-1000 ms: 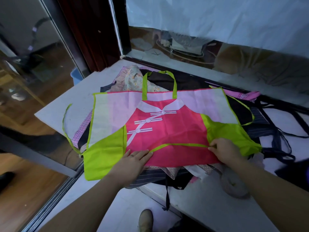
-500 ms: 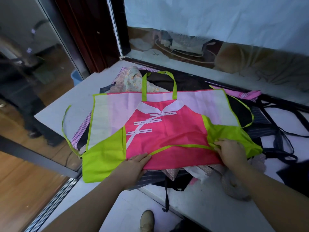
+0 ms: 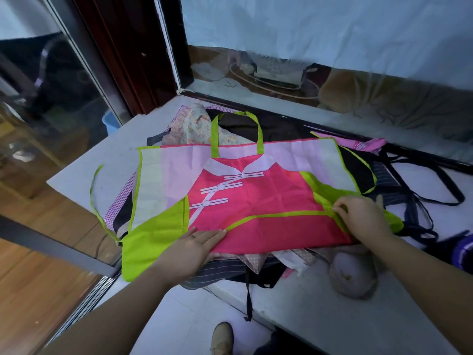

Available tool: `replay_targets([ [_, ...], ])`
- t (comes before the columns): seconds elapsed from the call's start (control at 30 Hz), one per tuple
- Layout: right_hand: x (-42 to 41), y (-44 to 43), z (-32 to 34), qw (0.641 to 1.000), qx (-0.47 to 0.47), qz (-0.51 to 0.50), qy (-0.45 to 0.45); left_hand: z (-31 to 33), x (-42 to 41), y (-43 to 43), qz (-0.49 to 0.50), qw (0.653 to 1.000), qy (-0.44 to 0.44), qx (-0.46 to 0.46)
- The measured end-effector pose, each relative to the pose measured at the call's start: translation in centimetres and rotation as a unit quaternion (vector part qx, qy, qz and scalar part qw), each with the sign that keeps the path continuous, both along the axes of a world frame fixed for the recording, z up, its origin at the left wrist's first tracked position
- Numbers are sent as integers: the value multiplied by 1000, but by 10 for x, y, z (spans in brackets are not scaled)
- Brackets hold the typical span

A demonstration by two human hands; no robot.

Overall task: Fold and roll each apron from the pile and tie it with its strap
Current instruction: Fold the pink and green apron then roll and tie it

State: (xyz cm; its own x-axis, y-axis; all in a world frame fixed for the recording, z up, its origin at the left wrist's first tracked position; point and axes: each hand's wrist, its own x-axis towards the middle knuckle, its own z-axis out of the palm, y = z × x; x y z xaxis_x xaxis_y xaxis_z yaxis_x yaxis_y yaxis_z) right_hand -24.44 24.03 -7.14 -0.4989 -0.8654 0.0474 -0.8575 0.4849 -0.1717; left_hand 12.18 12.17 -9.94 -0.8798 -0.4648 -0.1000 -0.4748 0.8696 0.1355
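Note:
A pink and lime-green apron (image 3: 256,196) with white trim lies spread flat on top of a pile of aprons (image 3: 268,129) on a white table (image 3: 320,311). Its green neck loop (image 3: 238,131) points away from me. A green waist strap (image 3: 276,216) crosses the pink front. My left hand (image 3: 194,248) rests flat, fingers straight, on the apron's near edge. My right hand (image 3: 361,217) pinches the strap where it meets the green right side panel. Another green strap (image 3: 93,190) trails off to the left.
Dark aprons with black straps (image 3: 419,201) lie at the right. A rolled pale bundle (image 3: 353,275) sits near the table's front. Glass panes (image 3: 51,98) stand at left and behind. The table's left corner (image 3: 56,183) is near. My shoe (image 3: 222,338) shows below.
My right hand has moved slightly up and right along the green strap. My left hand stays flat on the near edge. The apron lies as before.

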Motion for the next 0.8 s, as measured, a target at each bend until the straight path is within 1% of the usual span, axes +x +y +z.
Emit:
replay_targets([
  [0.07,-2,1,1,999,-23,25,43,8,-3,2,-22,999,14,-18],
  [0.13,-6,4,-3,991,-85,60,81,8,-4,2,-40,997,47,-39],
  [0.17,-8,6,-5,984,-124,82,100,7,-3,2,-46,997,54,-43],
  [0.27,-7,14,0,955,-226,135,137,6,-1,2,-59,997,36,-39],
  [0.33,0,20,5,950,-240,125,153,4,-1,3,-63,997,35,-31],
  [0.4,7,26,8,963,-230,78,120,7,-1,5,-57,997,40,-26],
  [0.43,9,29,9,972,-208,53,97,6,-1,5,-61,996,45,-35],
  [0.47,11,32,11,985,-155,33,72,7,-2,7,-70,996,44,-39],
  [0.5,12,35,13,996,-58,22,56,5,-1,8,-80,995,42,-43],
  [0.53,13,37,16,996,65,15,67,6,-1,10,-91,994,33,-51],
  [0.57,14,37,19,983,158,19,94,5,0,11,-104,992,32,-59],
  [0.6,17,38,23,967,221,25,124,4,2,13,-114,990,42,-65],
  [0.63,19,37,25,959,245,43,133,3,3,14,-121,989,58,-69],
  [0.67,23,33,24,961,240,73,120,3,3,16,-119,988,69,-71],
  [0.73,42,27,22,959,224,164,58,-1,5,19,-115,987,83,-71],
  [0.77,56,25,18,952,221,208,43,-1,5,20,-109,988,86,-70],
  [0.8,69,24,10,944,216,244,55,0,5,22,-100,988,89,-76],
])
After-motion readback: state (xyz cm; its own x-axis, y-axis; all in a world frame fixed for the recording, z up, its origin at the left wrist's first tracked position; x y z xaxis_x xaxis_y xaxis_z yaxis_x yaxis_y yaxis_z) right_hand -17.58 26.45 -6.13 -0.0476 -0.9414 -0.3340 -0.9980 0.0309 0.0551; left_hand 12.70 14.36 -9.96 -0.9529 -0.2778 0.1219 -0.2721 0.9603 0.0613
